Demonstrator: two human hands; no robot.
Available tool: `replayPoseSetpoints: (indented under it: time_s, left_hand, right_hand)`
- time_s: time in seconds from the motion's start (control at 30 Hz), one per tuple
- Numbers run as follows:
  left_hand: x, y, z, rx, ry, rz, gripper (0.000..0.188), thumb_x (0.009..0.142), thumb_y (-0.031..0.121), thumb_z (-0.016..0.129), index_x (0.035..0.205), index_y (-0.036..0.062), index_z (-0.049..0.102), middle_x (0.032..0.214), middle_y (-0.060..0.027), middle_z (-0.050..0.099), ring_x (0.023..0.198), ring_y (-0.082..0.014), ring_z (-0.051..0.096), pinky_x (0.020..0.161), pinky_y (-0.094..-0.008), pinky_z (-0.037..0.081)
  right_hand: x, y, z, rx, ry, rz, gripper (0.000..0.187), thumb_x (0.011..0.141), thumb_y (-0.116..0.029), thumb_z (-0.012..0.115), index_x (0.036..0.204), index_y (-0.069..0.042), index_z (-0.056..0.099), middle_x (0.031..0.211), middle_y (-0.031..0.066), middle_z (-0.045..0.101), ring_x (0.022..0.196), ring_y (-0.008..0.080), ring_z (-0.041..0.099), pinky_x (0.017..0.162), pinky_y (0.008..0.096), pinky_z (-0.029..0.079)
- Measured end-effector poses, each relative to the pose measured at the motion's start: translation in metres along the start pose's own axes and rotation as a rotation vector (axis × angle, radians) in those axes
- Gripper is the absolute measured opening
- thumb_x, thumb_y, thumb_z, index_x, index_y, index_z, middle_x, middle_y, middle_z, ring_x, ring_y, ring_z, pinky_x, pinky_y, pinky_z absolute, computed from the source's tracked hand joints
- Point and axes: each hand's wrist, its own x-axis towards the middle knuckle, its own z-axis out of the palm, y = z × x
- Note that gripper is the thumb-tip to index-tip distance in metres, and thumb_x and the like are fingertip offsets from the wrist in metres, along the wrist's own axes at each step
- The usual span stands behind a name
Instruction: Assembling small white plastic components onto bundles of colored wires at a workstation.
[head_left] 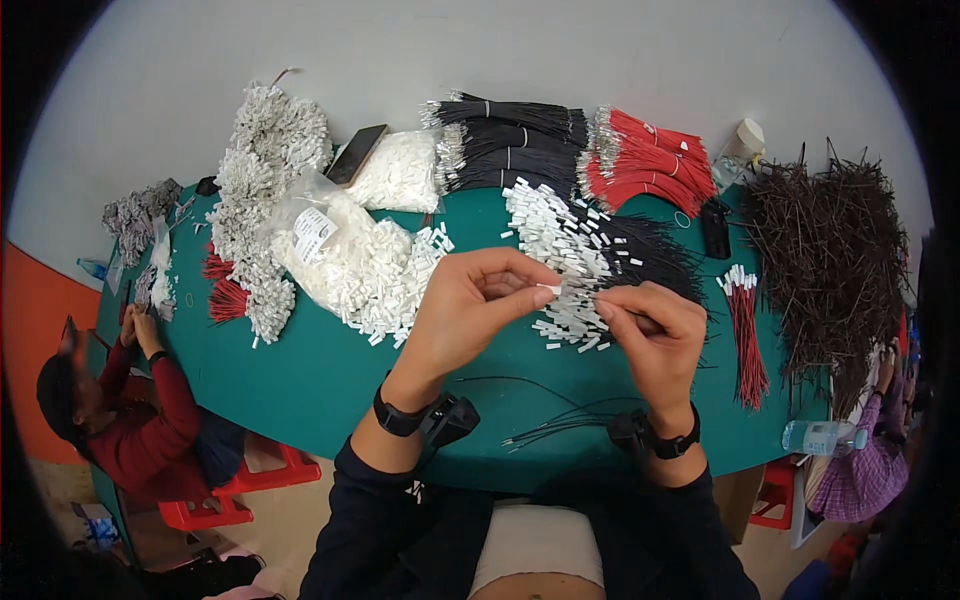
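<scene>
Between both hands, left grip [528, 283] pinches a white connector [549, 289]; right grip [612, 312] closed.

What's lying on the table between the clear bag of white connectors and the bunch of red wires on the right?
In the head view, between the bag and the red wires lies a pile of black wires with white connectors.

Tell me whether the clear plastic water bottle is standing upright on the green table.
No: the clear plastic water bottle lies on its side at the near right edge of the green table, its blue cap pointing right.
</scene>
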Motion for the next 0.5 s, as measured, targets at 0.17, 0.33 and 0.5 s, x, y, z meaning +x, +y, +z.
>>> replayPoseSetpoints:
  time_s: [0.17,0.33,0.5]
  left_hand:
    - [-0.0002,-0.0012,0.0014,-0.024,0.003,0.002,0.017,0.085,-0.001,0.077,0.102,-0.0027,0.072,0.093,-0.0082,0.074,0.085,-0.011,0.071,0.077,-0.0224,0.056]
    - [-0.0001,-0.002,0.0023,-0.025,0.0,0.011,0.017,0.085,-0.001,0.076,0.101,-0.0025,0.072,0.093,-0.0084,0.074,0.084,-0.0108,0.071,0.077,-0.0221,0.056]
    - [-0.0016,0.0005,0.003,-0.035,0.005,0.008,0.016,0.085,0.0,0.077,0.101,-0.0025,0.072,0.092,-0.0081,0.074,0.083,-0.0103,0.07,0.076,-0.022,0.055]
  right_hand:
    - [0.0006,-0.0013,-0.0012,-0.049,-0.006,-0.035,0.009,0.081,0.003,0.075,0.09,0.002,0.075,0.07,0.0037,0.064,0.058,0.0058,0.051,0.051,0.0212,0.032]
    - [0.0015,-0.0008,-0.0036,-0.066,-0.02,-0.033,0.012,0.079,0.005,0.076,0.09,0.002,0.075,0.073,0.0048,0.066,0.059,0.0075,0.052,0.052,0.0221,0.035]
    - [0.0025,0.0003,-0.0024,-0.056,-0.012,-0.091,0.015,0.077,0.008,0.076,0.09,0.002,0.075,0.074,0.0062,0.067,0.061,0.0097,0.055,0.054,0.0231,0.039]
